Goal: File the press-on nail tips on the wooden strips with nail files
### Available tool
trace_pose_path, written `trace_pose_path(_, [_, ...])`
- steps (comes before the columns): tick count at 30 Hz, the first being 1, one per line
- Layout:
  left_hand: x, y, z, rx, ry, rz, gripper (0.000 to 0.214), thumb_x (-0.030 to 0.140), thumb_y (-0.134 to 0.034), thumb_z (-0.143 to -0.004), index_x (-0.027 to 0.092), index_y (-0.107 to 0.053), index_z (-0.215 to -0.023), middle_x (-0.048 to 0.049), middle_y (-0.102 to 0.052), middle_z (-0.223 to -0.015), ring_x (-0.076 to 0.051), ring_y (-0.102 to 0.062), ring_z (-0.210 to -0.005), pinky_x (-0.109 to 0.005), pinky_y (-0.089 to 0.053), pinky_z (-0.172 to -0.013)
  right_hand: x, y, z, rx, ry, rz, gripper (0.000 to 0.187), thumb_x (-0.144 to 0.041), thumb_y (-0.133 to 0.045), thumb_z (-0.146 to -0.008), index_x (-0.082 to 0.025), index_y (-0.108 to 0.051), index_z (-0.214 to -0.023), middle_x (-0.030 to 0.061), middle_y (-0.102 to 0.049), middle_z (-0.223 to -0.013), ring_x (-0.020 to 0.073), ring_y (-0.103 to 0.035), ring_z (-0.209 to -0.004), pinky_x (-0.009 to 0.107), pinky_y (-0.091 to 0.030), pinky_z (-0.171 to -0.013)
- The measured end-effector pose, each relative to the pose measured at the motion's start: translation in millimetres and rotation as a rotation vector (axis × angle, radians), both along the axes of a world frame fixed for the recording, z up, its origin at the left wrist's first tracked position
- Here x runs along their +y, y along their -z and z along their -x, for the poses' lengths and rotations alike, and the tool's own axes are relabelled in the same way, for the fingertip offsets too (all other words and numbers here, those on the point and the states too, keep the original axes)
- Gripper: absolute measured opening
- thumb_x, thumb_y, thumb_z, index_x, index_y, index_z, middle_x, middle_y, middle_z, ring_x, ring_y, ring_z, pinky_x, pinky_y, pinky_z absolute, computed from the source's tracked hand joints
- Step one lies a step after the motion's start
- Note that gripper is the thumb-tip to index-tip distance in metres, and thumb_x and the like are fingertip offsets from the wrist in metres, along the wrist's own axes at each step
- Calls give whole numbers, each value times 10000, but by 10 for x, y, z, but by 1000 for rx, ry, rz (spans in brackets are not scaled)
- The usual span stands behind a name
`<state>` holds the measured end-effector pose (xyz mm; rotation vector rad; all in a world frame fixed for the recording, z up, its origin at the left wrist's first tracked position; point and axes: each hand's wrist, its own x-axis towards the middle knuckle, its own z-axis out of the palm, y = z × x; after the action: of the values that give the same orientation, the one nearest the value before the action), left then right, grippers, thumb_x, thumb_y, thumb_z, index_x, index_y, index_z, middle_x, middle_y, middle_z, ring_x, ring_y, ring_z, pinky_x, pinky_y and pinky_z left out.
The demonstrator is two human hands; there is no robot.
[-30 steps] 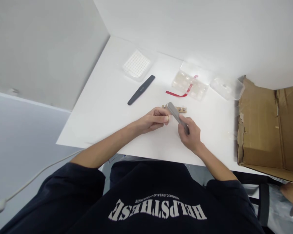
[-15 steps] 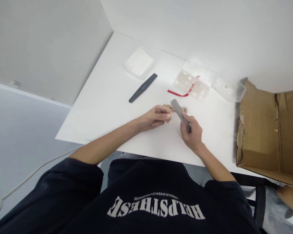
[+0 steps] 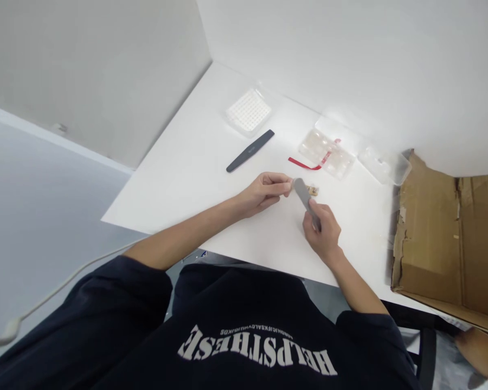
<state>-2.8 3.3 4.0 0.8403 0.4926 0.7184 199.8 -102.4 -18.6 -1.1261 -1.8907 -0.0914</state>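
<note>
My left hand (image 3: pixel 264 194) pinches a small tan strip with brass-coloured spots (image 3: pixel 311 190), perhaps a small circuit board, at its left end. My fingertips hide that end. My right hand (image 3: pixel 323 230) grips a grey sanding file (image 3: pixel 306 201) by its lower half. The file's upper tip rests against the strip, close to my left fingertips. The two hands are a short way apart above the white table (image 3: pixel 211 184).
A black nail file (image 3: pixel 250 150) lies on the table beyond my hands, next to a white grid tray (image 3: pixel 249 112). Further right are a clear blister pack (image 3: pixel 326 154) with a red strip (image 3: pixel 305 164), a clear plastic box (image 3: pixel 384 167) and an open cardboard box (image 3: pixel 443 244). Another person's hand (image 3: pixel 480 352) shows at lower right.
The whole scene has shifted right in view as my head turned. The grey file has moved toward the strip's left end, leaving more of the strip visible. Both hands keep their hold.
</note>
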Motion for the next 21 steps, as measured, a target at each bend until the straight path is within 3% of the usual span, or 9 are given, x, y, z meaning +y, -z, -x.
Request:
trace_pose_path(5, [23,-60,28,40,-81,-100,368,438,-948,-735,126,-757,-768,29,-628,-626,9,-295,-348,-215,-102,-309,31,36,-10,-1,24,-42,646,-107,-590,-991,-304,-447,-1589,62,-722,-990,201,-707,-810,324,-634,-638])
trace_pose_path(10, [75,-96,79,11,-167,-44,378,419,-977,-689,128,-748,-763,31,-640,-664,16,-293,-379,-194,-108,-313,51,55,3,-11,15,3,637,-84,-577,-990,-308,-472,-1578,44,-707,-959,189,-705,-814,307,-635,-657])
trace_pose_path(15, [49,-91,45,29,-125,-70,380,426,-976,-685,123,-763,-770,21,-651,-654,11,-310,-363,-205,-109,-318,42,30,12,14,1,-96,658,-86,-601,-984,-298,-453,-1590,57,-710,-961,191,-693,-798,306,-621,-637])
trace_pose_path(21, [103,-83,78,12,-166,-21,396,423,-967,-698,123,-710,-722,30,-633,-668,25,-266,-376,-198,-84,-321,68,70,-13,-121,42,13,607,-84,-568,-995,-299,-488,-1556,36,-719,-937,183,-712,-817,291,-629,-673])
